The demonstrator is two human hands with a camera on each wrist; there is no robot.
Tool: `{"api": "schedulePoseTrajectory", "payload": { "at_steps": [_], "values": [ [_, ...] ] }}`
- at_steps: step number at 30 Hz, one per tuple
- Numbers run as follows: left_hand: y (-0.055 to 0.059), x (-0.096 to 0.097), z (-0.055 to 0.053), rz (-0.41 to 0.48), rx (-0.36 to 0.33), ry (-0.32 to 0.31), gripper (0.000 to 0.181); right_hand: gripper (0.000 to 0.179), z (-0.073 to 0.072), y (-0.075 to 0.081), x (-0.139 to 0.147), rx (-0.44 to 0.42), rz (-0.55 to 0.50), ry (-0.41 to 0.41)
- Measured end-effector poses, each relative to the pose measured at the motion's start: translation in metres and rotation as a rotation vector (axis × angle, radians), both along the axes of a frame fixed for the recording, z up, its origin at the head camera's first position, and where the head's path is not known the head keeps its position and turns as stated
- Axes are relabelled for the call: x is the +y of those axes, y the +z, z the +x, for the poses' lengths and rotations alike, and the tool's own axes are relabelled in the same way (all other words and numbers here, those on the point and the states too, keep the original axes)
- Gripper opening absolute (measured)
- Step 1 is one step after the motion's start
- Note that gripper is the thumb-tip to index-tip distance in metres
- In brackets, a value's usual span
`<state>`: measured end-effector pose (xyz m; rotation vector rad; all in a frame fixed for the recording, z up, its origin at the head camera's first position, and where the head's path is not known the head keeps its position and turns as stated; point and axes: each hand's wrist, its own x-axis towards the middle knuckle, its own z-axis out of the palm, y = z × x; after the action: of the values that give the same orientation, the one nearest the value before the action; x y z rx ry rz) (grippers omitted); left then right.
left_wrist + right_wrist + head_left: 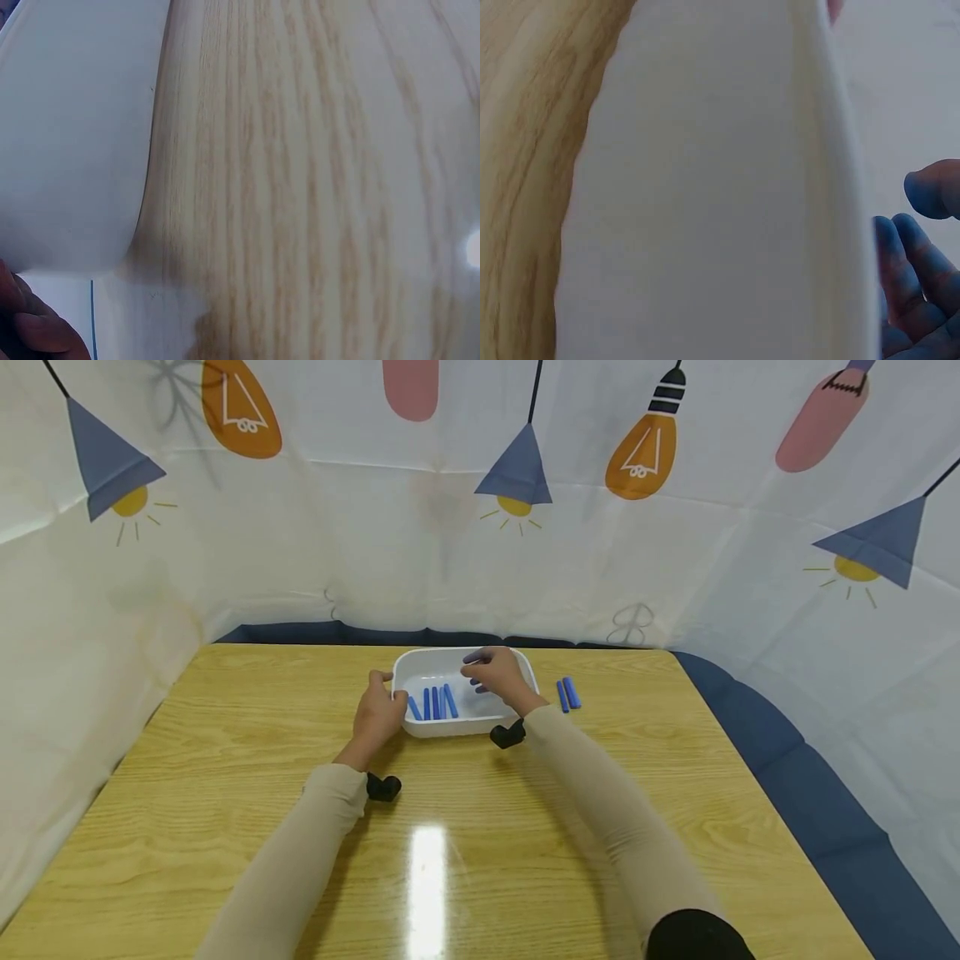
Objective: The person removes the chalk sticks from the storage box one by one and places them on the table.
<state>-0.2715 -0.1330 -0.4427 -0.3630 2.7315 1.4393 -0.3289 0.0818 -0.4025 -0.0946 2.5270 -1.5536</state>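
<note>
A white tray [465, 727] stands near the table's far edge. My left hand [377, 714] grips its left end, the thumb over the rim. Several slim blue sticks [435, 703], perhaps chalk, lie side by side in the tray's left part. Over the tray's right part is my right hand [498, 677], its fingers loosely bent and the thumb apart from them. In the right wrist view, blue stains cover its fingertips [904, 259], and nothing shows between thumb and fingers. The left wrist view catches curled fingers [41, 326] at the tray's end.
Two more blue sticks [568, 693] lie on the wooden table [465, 827] just right of the tray. Behind the table hangs a white cloth [450, 560] printed with lamps and bulbs. Dark blue padding [795, 768] runs along the table's right side.
</note>
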Motion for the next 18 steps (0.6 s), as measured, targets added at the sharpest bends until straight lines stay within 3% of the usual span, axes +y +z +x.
{"api": "schedulePoseTrajectory", "payload": {
  "at_steps": [18],
  "values": [
    [0.001, 0.000, 0.000, 0.024, 0.006, 0.006, 0.055, 0.031, -0.002, -0.023, -0.026, -0.081, 0.092, -0.013]
  ]
}}
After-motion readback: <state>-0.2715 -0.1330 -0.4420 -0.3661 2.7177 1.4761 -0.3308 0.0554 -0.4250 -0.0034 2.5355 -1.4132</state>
